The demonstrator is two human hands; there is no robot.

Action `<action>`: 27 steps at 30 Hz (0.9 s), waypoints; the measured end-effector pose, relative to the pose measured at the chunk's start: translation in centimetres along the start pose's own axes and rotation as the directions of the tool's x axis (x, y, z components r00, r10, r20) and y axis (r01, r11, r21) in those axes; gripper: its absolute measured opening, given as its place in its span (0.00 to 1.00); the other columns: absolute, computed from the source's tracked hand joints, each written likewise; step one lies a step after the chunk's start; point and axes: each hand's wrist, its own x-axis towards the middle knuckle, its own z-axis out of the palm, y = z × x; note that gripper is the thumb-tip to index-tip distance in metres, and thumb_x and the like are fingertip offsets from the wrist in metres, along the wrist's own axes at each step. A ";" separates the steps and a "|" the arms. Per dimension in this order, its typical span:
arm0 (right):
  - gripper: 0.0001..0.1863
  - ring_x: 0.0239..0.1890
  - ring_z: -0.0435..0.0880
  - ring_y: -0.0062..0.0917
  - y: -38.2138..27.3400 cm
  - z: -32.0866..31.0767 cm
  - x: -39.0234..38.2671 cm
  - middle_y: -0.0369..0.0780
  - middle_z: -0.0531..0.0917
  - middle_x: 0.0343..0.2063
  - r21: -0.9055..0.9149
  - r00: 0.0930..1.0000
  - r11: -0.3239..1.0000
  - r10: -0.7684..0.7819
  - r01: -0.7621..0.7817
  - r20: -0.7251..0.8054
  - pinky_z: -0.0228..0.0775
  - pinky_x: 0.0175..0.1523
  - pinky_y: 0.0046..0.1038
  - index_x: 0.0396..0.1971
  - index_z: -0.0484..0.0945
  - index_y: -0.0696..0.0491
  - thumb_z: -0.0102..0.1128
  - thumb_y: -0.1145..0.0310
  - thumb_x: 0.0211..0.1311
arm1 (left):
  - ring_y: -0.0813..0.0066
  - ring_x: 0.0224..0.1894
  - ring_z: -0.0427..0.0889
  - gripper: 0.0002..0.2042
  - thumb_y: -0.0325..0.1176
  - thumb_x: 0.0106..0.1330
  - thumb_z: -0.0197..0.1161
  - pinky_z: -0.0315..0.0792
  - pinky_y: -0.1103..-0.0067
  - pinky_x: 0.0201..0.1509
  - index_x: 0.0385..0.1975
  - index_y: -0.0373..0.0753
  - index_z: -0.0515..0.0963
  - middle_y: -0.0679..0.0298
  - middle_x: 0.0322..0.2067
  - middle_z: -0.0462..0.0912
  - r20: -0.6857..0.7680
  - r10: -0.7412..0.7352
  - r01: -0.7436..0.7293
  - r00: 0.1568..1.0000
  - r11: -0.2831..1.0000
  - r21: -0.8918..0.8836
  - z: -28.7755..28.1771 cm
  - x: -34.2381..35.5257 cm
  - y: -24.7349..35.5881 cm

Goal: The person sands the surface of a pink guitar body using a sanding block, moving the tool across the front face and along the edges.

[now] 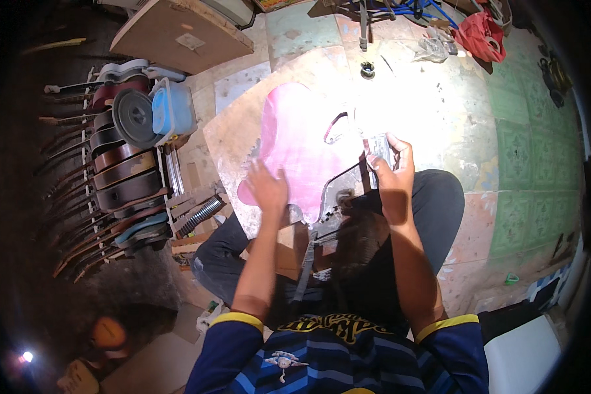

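A pink, curved guitar-body piece lies on a worn board above my crossed legs, its right part washed out by glare. My left hand is on or just over the pink piece's lower left, fingers apart and slightly blurred. My right hand grips a small grey rectangular block at the piece's right side, thumb on its near face. A dark curved outline shows near the block; I cannot tell whether it is a cutout or a separate object.
Guitars stand in a rack at left, beside a bin with lids. A cardboard panel is behind. A small round tin, plastic bag and red bag lie beyond the board. A coiled hose lies left of my knee.
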 end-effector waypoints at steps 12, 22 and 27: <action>0.24 0.52 0.81 0.27 0.2 0.1 0.1 0.47 0.79 0.51 -0.063 0.997 0.996 0.055 -0.057 -0.045 0.73 0.58 0.27 0.58 0.67 0.66 0.59 0.82 0.62 | 0.50 0.80 0.53 0.38 0.54 0.73 0.56 0.45 0.56 0.83 0.75 0.33 0.61 0.46 0.76 0.60 0.207 0.204 -0.179 0.957 0.975 -0.134 -0.5 0.6 3.2; 0.26 0.52 0.80 0.26 1.2 0.3 0.2 0.47 0.80 0.51 -0.103 0.993 0.989 0.097 -0.103 -0.067 0.73 0.57 0.27 0.58 0.67 0.66 0.61 0.80 0.60 | 0.47 0.74 0.64 0.33 0.46 0.69 0.61 0.49 0.53 0.80 0.70 0.32 0.67 0.42 0.70 0.68 0.071 0.464 -0.451 0.883 0.881 -0.141 3.6 -2.8 8.9; 0.27 0.53 0.79 0.27 0.9 0.1 0.2 0.47 0.79 0.51 -0.177 0.989 0.976 0.116 -0.130 -0.089 0.72 0.58 0.27 0.59 0.68 0.67 0.62 0.78 0.59 | 0.49 0.73 0.66 0.31 0.49 0.65 0.64 0.48 0.53 0.81 0.64 0.34 0.74 0.48 0.69 0.70 0.158 0.812 -0.698 0.563 0.569 -0.435 2.8 -5.7 14.8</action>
